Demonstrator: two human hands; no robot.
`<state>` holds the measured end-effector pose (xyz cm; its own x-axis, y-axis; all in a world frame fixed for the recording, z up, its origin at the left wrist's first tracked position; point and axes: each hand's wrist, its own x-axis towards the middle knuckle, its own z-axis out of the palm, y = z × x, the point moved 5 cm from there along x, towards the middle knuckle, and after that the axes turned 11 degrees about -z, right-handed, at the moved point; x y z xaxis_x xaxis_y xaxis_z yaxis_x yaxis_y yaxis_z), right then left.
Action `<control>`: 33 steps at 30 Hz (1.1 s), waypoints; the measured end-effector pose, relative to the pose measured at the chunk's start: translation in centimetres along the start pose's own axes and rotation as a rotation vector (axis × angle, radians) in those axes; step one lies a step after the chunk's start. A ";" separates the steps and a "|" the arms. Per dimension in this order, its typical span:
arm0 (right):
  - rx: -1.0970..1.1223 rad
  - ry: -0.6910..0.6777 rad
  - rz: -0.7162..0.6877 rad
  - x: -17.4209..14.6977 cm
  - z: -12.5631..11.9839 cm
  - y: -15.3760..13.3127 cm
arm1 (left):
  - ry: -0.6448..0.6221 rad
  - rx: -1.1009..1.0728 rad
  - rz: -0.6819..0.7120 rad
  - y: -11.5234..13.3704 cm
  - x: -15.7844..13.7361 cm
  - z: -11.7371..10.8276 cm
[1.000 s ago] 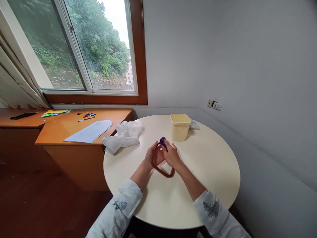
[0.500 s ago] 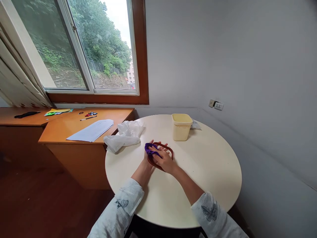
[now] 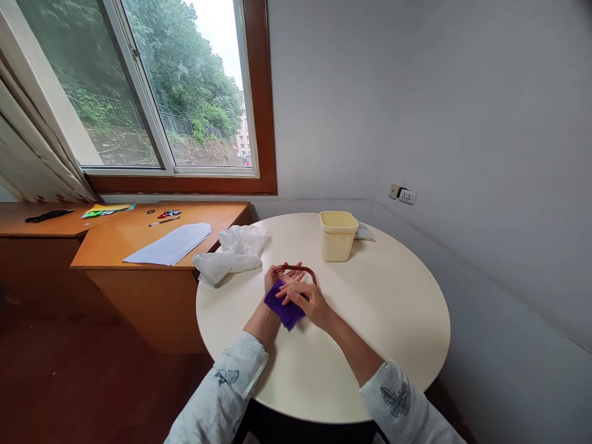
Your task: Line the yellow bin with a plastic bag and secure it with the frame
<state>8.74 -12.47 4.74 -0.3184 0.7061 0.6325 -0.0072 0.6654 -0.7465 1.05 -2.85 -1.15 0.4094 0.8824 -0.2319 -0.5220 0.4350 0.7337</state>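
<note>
My left hand (image 3: 271, 281) is palm up beneath a reddish-brown frame (image 3: 306, 269) with rounded corners, thumb over its left side. Its fingers show through the middle; I cannot tell whether a clear pane fills it. A purple cloth (image 3: 287, 313) hangs spread over the near part of the frame and my left wrist. My right hand (image 3: 313, 303) presses the cloth from above with bent fingers, hiding the frame's right side. Both hands are over the near-middle of a round white table (image 3: 383, 333).
A pale yellow tub (image 3: 338, 240) stands at the back of the table, a small clear packet (image 3: 365, 232) behind it. Crumpled plastic bags (image 3: 235, 250) lie on the left edge. Papers (image 3: 172, 244), a pen (image 3: 164, 221) and scissors (image 3: 169, 213) rest on the wooden desk (image 3: 139, 296).
The purple cloth has gone from bunched at the frame's left side to spread out and hanging nearer me. My right hand has moved with it, and the frame has tilted.
</note>
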 end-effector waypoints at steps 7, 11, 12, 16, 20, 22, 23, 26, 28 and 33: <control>-0.314 0.117 0.046 -1.3 -0.8 1.7 | -0.073 -0.169 -0.015 0.4 0.0 -0.4; -0.416 0.091 0.052 -1.7 -1.9 1.5 | -0.088 -0.233 -0.020 0.6 -0.1 -0.2; -0.434 0.087 0.073 -1.8 -2.4 1.6 | -0.094 -0.249 -0.020 0.6 -0.1 -0.1; -0.475 0.086 0.109 -2.3 -4.0 2.1 | -0.137 -0.310 -0.029 0.5 0.0 0.0; -0.547 0.168 0.044 -2.5 -5.5 2.7 | -0.209 -0.355 -0.056 0.3 0.0 0.2; -0.583 0.252 0.054 -2.7 -6.3 3.4 | -0.248 -0.368 -0.070 0.3 -0.1 0.4; -0.588 0.290 0.074 -2.9 -6.6 3.8 | -0.268 -0.373 -0.078 0.3 -0.1 0.5; -0.537 0.370 0.172 -3.2 -7.3 5.3 | -0.323 -0.373 -0.110 0.2 -0.4 0.9; -0.480 0.400 0.225 -3.4 -7.5 6.0 | -0.357 -0.362 -0.138 0.1 -0.6 1.4; -0.452 0.448 0.224 -3.5 -8.2 6.5 | -0.448 -0.288 -0.200 -0.3 -1.3 2.8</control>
<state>17.58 -8.63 -0.58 0.1590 0.8059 0.5702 0.4414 0.4586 -0.7712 2.77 -4.67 0.70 0.7656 0.6432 -0.0086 -0.5595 0.6724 0.4847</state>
